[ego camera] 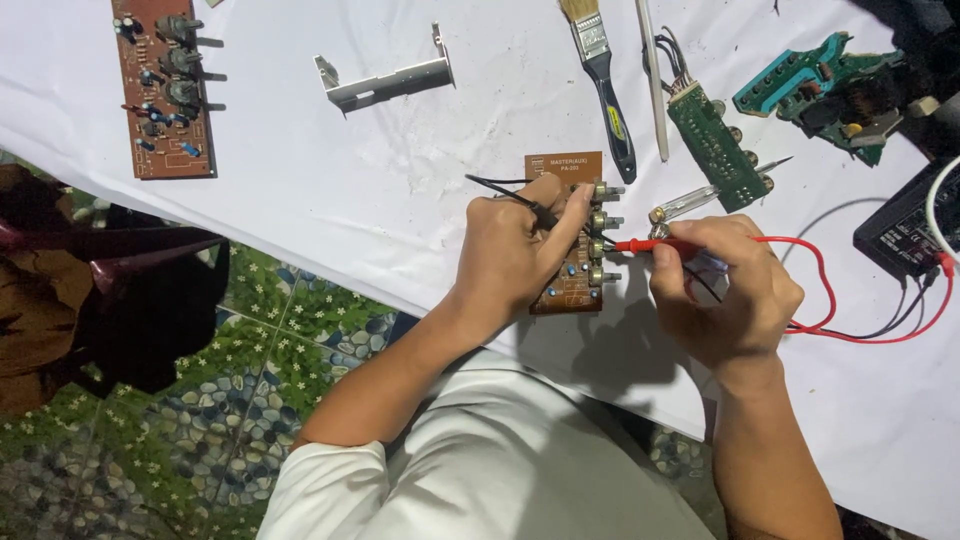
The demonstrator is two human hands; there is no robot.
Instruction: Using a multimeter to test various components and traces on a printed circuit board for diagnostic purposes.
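Observation:
A small brown circuit board with a row of metal knobs along its right edge lies on the white table cover. My left hand rests over the board and holds a black test probe against it. My right hand grips a red test probe, whose tip touches one of the knobs. A clear-handled screwdriver lies just above my right hand.
A long brown board with knobs lies at the far left, a metal bracket beside it. A paintbrush, a green board, a teal part and a black meter with red lead sit to the right.

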